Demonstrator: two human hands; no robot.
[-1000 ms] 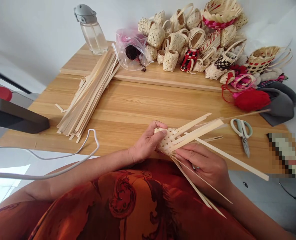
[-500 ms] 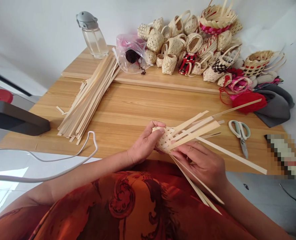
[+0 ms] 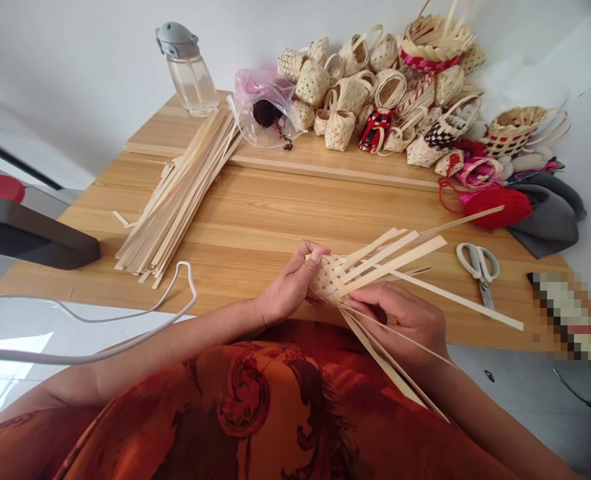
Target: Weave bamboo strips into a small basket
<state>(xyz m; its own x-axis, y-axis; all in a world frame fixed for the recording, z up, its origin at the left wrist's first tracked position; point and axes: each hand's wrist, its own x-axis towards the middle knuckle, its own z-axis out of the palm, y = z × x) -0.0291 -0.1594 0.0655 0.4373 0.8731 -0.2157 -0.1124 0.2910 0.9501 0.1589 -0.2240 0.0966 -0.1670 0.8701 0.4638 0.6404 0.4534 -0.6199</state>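
Observation:
A small half-woven piece of pale bamboo strips [image 3: 331,277] is held over the near edge of the wooden table [image 3: 275,207]. My left hand [image 3: 290,287] grips its left side, thumb on top and fingers curled round it. My right hand [image 3: 405,317] lies under its right side, fingers pinched on the loose strips [image 3: 400,257] that fan out to the right and down toward my lap.
A bundle of flat bamboo strips [image 3: 180,190] lies at the left. A clear water bottle [image 3: 188,70], a plastic bag [image 3: 262,110] and a heap of small woven baskets [image 3: 390,87] stand at the back. Scissors [image 3: 479,267] and red yarn [image 3: 495,207] lie at the right. A white cable [image 3: 140,313] crosses the near left edge.
The woven piece and both hands have shifted slightly. My right hand has slid a little lower along the loose strips. The camera has tilted down a bit.

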